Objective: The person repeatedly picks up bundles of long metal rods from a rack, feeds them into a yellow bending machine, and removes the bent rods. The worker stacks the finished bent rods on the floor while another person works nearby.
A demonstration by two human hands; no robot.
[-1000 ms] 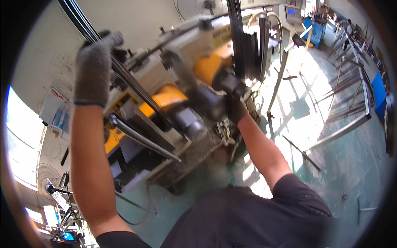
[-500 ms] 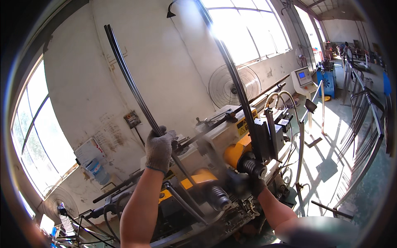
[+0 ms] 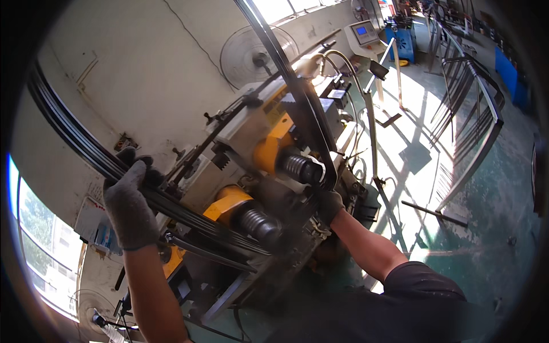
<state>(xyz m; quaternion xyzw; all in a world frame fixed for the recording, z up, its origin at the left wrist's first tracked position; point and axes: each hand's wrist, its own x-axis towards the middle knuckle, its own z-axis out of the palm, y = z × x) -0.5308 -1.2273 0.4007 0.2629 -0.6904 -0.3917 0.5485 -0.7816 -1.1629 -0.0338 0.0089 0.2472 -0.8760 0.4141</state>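
In a grey work glove, my left hand is closed round a bundle of long, dark, shiny metal tubes that slopes down across the front of the machine. My right hand, in a darker glove, is closed on the low end of bent tubes, whose other legs rise steeply past the window. Its fingertips are partly hidden and blurred. Between the two legs stand the machine's ribbed dark rollers on yellow mounts. The lower joining part of the tubes is blurred and in shadow.
Behind the rollers is the machine body. A wire-guarded fan stands by the wall, and a control panel at the back. A rack of bent frames stands right, with a loose bar on the floor.
The view has swung right and down. My left hand has lowered and moved left with the tubes, which now lean far over. The right hand stays by the rollers at the tubes' low end.
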